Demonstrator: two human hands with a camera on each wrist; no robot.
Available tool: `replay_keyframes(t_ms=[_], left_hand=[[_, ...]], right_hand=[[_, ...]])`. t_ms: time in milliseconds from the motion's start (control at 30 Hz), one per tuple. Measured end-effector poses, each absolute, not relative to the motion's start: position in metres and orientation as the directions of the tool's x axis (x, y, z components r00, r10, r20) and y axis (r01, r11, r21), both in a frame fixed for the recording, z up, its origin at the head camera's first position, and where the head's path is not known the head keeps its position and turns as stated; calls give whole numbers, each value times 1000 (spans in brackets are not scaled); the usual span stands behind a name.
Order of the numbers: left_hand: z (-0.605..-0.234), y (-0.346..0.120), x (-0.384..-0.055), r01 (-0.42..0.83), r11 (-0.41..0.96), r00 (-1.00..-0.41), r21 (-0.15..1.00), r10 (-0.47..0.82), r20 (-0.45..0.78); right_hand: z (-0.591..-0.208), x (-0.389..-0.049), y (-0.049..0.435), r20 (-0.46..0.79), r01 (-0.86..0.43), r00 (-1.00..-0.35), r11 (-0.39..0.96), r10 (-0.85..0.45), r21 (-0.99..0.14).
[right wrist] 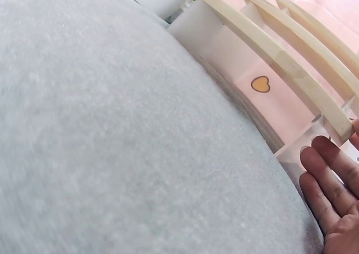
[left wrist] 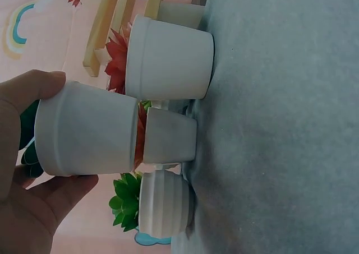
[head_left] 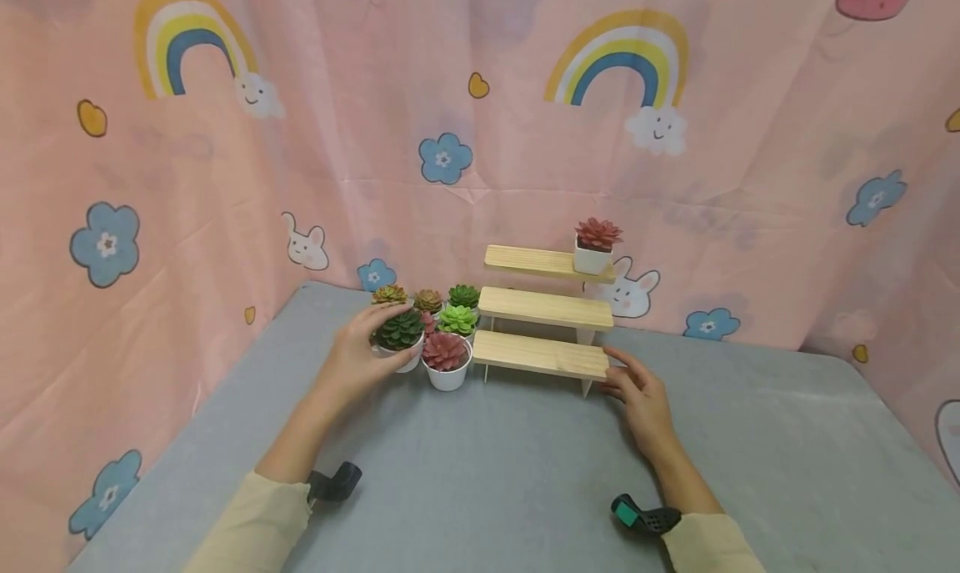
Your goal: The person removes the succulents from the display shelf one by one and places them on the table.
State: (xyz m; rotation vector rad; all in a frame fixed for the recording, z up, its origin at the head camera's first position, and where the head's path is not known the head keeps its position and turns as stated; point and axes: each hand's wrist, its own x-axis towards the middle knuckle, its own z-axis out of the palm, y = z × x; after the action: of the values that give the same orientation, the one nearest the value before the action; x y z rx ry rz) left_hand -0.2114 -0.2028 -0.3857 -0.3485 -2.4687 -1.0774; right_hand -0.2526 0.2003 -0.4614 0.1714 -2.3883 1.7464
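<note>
My left hand (head_left: 356, 349) grips a white pot (left wrist: 87, 132) with a dark green artificial succulent (head_left: 399, 329), thumb and fingers around its sides. In the left wrist view this pot is raised off the table, in front of the other pots. At the right end of a three-tier wooden display stand (head_left: 540, 354), my right hand (head_left: 645, 402) touches the lowest shelf. Its fingers (right wrist: 325, 175) lie mostly straight beside the stand's clear side support. A red succulent in a square white pot (head_left: 592, 260) stands at the right end of the top shelf.
Left of the stand, several potted succulents crowd together, among them a red one (head_left: 445, 353) in front and a bright green one (head_left: 457, 319) behind it. The grey cloth-covered table (head_left: 480, 481) extends forward. A pink patterned curtain (head_left: 360, 81) hangs behind.
</note>
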Motion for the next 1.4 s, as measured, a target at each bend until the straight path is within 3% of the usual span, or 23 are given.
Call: replay_keyframes(t_ms=[1400], left_hand=[[-411,-220,-217,295,696,-951,655,146,273]], right_hand=[[-462,-252,200,219,-208,-976,267,10,-941]])
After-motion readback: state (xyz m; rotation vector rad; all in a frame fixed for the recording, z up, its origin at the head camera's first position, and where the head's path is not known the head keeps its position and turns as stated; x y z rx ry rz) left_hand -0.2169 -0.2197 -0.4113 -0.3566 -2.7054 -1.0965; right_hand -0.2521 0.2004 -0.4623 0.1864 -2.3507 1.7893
